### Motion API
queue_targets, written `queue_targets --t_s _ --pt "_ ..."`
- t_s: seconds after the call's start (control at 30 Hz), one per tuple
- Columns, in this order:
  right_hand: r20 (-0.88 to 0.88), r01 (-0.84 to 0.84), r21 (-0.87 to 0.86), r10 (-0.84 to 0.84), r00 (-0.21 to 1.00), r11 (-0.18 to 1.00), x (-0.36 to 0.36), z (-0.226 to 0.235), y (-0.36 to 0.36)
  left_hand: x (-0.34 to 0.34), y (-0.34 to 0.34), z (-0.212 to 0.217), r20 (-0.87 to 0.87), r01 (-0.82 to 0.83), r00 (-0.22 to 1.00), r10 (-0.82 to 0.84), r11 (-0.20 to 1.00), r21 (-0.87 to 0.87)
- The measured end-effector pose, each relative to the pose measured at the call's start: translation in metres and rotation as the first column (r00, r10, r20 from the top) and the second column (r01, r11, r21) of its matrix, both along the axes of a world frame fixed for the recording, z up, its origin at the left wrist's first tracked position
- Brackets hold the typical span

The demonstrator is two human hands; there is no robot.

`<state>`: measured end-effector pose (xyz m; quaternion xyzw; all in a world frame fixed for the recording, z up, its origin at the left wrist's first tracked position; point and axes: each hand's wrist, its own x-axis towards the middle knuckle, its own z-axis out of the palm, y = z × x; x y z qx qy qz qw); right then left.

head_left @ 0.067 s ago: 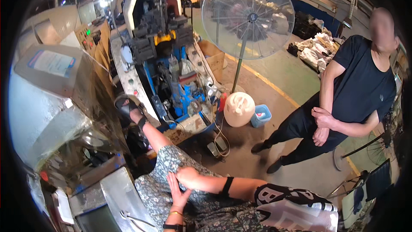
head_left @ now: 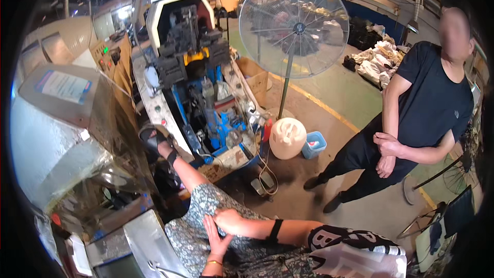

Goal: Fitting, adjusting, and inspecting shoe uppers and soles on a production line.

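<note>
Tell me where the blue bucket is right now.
In the head view, the blue bucket stands on the floor, right of centre, just right of the cream jug and left of the co-worker's legs.

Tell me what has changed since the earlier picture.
Only the view shifted slightly, setting most things a little lower in the picture. Nothing was visibly taken hold of or let go. The left hand and right hand stay together over the floral clothing; the standing co-worker and fan stay as they were.

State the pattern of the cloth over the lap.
The cloth has a pale floral print on dark grey-blue, best seen in the head view.
</note>
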<state>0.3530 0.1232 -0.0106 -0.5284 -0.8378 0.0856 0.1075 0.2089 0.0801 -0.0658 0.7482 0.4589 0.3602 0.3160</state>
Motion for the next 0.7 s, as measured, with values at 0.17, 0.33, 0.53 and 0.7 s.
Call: queue_targets --t_s 0.17,0.33,0.53,0.7 --pt "-0.064 0.007 0.056 -0.004 0.998 0.998 0.003 -0.001 -0.004 0.003 0.004 -0.004 -0.046 0.013 0.999 -0.012 1.0 0.021" --pt "-0.122 -0.028 0.15 0.046 0.991 0.988 0.001 0.001 -0.003 0.0 0.007 0.001 -0.056 0.008 0.998 -0.007 0.999 0.033" --pt "-0.066 -0.015 0.048 0.018 0.998 0.999 -0.002 -0.002 0.002 0.0 0.011 -0.003 -0.049 0.017 0.999 -0.015 0.999 0.028" --pt "-0.086 -0.078 0.075 0.084 0.993 0.994 0.006 -0.009 0.004 0.003 0.013 -0.004 -0.058 0.024 0.998 -0.022 0.999 0.023"
